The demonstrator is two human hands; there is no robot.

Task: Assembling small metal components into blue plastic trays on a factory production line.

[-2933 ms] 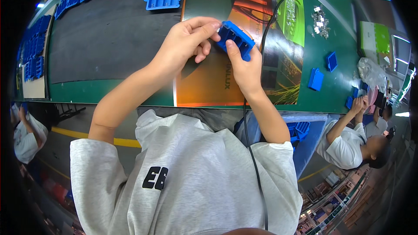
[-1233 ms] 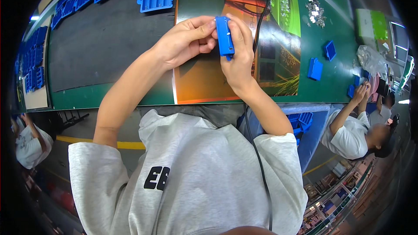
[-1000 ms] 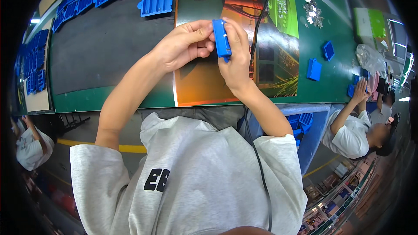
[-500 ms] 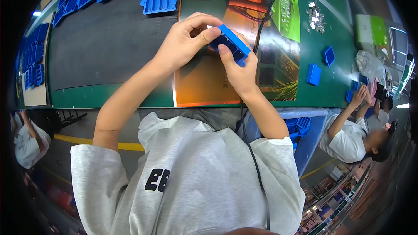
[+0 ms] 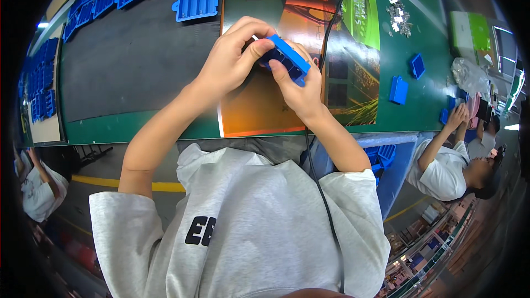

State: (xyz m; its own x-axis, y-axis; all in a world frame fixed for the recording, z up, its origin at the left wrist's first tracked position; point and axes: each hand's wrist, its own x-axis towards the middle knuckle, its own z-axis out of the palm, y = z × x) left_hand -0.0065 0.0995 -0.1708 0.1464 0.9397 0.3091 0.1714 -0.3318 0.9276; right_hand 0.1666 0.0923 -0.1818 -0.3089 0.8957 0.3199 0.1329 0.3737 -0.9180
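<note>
The right hand (image 5: 301, 89) holds a blue, rectangular, compartmented plastic casing (image 5: 291, 56) above an orange-and-green printed sheet (image 5: 248, 118). The left hand (image 5: 227, 59) bends narrowly at its left end; whether it grips the casing or a small part, I cannot tell. A second ago the narrow outer wall faced up; now the compartments show, seemingly giving the left fingers access. Similar open blue casings (image 5: 197, 3) line the black mat (image 5: 138, 60).

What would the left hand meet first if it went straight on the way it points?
The blue case, held in the right hand. The left hand seems to be right at its left end, probably touching; depth is unclear.
</note>
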